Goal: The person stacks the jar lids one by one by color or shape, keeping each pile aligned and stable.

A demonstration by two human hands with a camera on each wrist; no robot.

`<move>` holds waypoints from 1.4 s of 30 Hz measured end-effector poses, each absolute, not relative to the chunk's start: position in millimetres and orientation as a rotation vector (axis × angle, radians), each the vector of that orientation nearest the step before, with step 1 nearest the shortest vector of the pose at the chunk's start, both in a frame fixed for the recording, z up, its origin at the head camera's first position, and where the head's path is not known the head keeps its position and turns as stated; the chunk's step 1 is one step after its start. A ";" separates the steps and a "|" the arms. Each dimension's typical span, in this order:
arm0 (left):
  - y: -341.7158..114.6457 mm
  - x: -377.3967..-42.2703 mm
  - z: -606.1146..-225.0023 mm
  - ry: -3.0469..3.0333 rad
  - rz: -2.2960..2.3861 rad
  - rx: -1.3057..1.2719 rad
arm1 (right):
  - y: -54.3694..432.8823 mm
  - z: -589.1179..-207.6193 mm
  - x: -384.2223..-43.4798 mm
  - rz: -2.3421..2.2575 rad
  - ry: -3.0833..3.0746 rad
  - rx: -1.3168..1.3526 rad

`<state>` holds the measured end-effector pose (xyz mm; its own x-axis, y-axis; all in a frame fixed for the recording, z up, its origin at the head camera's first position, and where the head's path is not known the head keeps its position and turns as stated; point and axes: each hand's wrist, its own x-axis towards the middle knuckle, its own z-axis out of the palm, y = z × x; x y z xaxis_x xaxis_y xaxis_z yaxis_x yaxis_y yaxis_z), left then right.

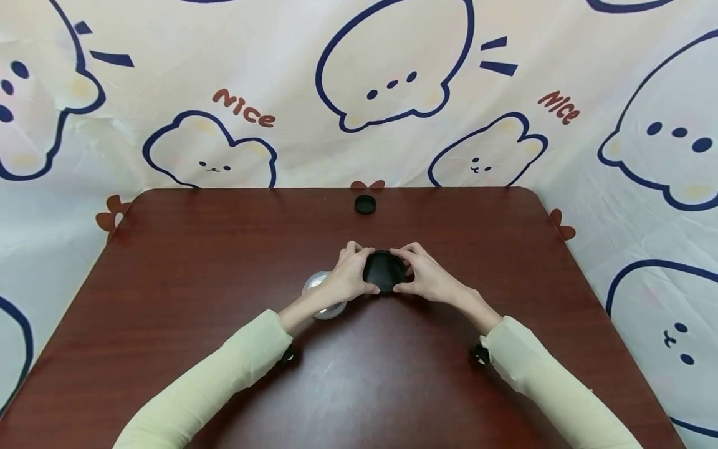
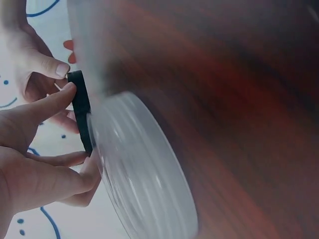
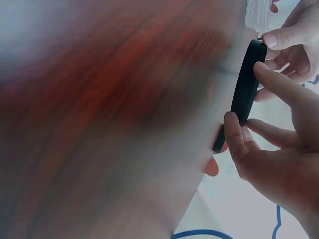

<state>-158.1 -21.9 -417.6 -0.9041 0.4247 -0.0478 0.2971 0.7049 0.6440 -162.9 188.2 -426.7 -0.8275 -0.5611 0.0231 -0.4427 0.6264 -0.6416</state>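
Observation:
Between the two hands is a round black lid (image 1: 384, 272), which also shows edge-on in the right wrist view. My left hand (image 1: 350, 274) grips its left rim, with the thumb at the near side and the fingers at the far side. On the opposite rim, my right hand (image 1: 426, 274) holds it the same way. A clear round plastic container (image 2: 144, 169) stands on the table under the left wrist, partly hidden by that arm in the head view. Whether the lid touches the tabletop is hard to tell.
A smaller black round lid (image 1: 365, 204) lies near the far edge of the brown wooden table (image 1: 252, 249). Behind and beside the table hangs a pale cloth (image 1: 303, 149) printed with cartoon figures.

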 end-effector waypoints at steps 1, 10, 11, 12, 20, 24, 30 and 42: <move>-20.2 -156.6 -417.3 2.712 0.975 0.586 | 190.5 -426.3 -160.6 -0.977 2.667 -0.829; -5.2 -150.3 -417.0 2.669 0.932 0.622 | 204.7 -426.9 -146.5 -0.992 2.670 -0.810; -3.6 -149.7 -417.2 2.665 0.921 0.623 | 205.9 -427.3 -145.6 -0.989 2.674 -0.808; -2.4 -150.3 -416.4 2.662 0.914 0.624 | 206.9 -426.9 -146.0 -0.986 2.680 -0.809; -0.7 -151.3 -416.9 2.671 0.894 0.613 | 206.8 -429.1 -149.7 -0.966 2.689 -0.831; 0.7 -151.2 -416.0 2.676 0.873 0.623 | 207.0 -428.7 -149.9 -0.959 2.691 -0.831; 5.9 -150.9 -414.8 2.662 0.841 0.615 | 209.6 -428.0 -147.7 -0.937 2.707 -0.813; 9.3 -143.0 -417.9 2.644 0.792 0.632 | 212.8 -434.0 -141.4 -0.930 2.673 -0.815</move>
<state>-143.0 9.3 -417.9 -0.8550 0.4924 -0.1628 0.3220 0.7501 0.5777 -141.4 212.8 -434.0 -0.8292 -0.5590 -0.0039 -0.4358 0.6508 -0.6216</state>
